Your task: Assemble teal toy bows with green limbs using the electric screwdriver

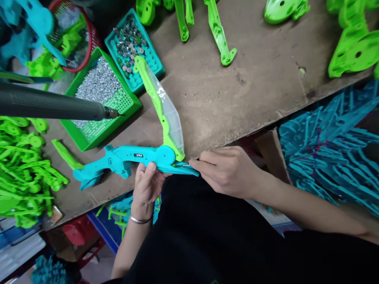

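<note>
A turquoise plastic toy body [148, 154] with a round hub lies along the near table edge. My left hand [148, 181] grips its underside, thumb on the front face. From the hub a lime-green arm [158, 106] with a translucent panel [171, 118] rises up and left. At the body's right end, my right hand [226, 171] is closed in a pinch beside a narrow turquoise tip [188, 170]. A thin shiny sliver shows there, but the fingertips hide what they hold. A lime-green strip [67, 154] sticks out near the body's left end.
An electric screwdriver [56, 104] hangs over a green basket [130, 106] of small metal parts. Behind it stands a turquoise tray [154, 65] of metal pieces. Lime-green parts [23, 169] pile up at left; others [219, 35] lie at the back. Turquoise parts [325, 150] fill the lower right.
</note>
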